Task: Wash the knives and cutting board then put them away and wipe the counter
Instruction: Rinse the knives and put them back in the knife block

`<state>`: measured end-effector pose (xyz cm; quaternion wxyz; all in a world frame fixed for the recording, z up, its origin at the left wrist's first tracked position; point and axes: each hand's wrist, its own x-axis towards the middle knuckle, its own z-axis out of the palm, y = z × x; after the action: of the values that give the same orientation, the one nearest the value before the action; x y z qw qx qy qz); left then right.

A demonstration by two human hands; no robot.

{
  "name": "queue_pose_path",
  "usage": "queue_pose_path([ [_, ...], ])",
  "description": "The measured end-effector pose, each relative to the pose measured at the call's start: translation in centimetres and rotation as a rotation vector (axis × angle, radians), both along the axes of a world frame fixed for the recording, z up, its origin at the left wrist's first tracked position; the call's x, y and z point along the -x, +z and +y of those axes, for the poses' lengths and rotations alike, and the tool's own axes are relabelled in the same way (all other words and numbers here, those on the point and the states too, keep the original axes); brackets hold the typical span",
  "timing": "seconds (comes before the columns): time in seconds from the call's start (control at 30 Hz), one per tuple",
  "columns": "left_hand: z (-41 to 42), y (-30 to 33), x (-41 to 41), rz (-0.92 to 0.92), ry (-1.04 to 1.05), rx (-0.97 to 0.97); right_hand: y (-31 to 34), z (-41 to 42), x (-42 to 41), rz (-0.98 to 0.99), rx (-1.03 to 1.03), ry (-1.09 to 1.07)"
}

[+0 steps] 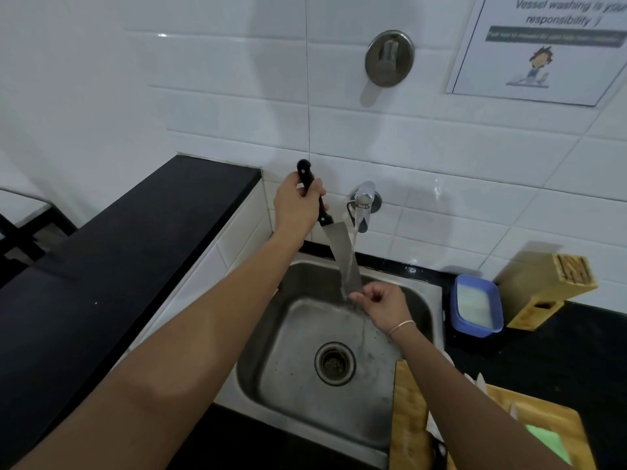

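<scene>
A large knife (342, 252) with a black handle points blade-down over the steel sink (429, 296). My left hand (297, 205) grips its handle near the wall. Water runs from the wall tap (364, 201) down the blade. My right hand (381, 301) pinches the blade's tip under the stream. A wooden cutting board (412, 418) rests at the sink's right edge, partly hidden by my right forearm. A wooden knife block (549, 286) leans on the black counter (559, 354) at the right.
A blue tub (476, 305) with whitish liquid stands between sink and knife block. A green sponge or cloth (546, 442) lies on a second wooden board (543, 405) at lower right. A raised black ledge (118, 252) runs along the left. A notice (543, 49) hangs on the tiled wall.
</scene>
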<state>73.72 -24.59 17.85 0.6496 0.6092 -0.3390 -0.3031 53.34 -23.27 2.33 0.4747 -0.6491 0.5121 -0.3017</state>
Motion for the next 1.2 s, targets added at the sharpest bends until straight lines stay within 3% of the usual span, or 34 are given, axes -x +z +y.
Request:
queue_pose_path([
  [0.13,0.2,0.5,-0.2,0.002,-0.047,-0.014,-1.2,0.4,1.7,0.128,-0.101,0.075],
  [0.23,0.5,-0.3,0.4,-0.014,-0.134,-0.082,-0.8,0.0,1.9,0.155,-0.059,0.026],
  [0.37,1.2,-3.9,2.1,-0.234,-0.29,-0.151,1.7,0.1,0.1,-0.043,0.033,-0.086],
  [0.5,2.3,-6.2,4.0,-0.424,-0.419,-0.147,3.6,1.0,-2.1,-0.251,0.138,-0.059],
  [0.63,3.4,-7.0,4.6,-0.587,-0.401,-0.156,4.5,1.8,-3.6,-0.217,0.214,-0.097],
  [0.87,4.7,-6.7,4.5,-0.519,-0.331,-0.053,6.4,0.9,-4.6,-0.106,0.378,-0.123],
  [1.03,4.5,-7.3,3.4,-0.288,-0.438,-0.096,8.0,-0.8,-3.8,-0.139,0.349,-0.139],
  [1.2,4.7,-9.7,2.6,-0.463,-0.558,-0.214,9.1,-2.3,-3.2,-0.208,0.307,-0.12],
])
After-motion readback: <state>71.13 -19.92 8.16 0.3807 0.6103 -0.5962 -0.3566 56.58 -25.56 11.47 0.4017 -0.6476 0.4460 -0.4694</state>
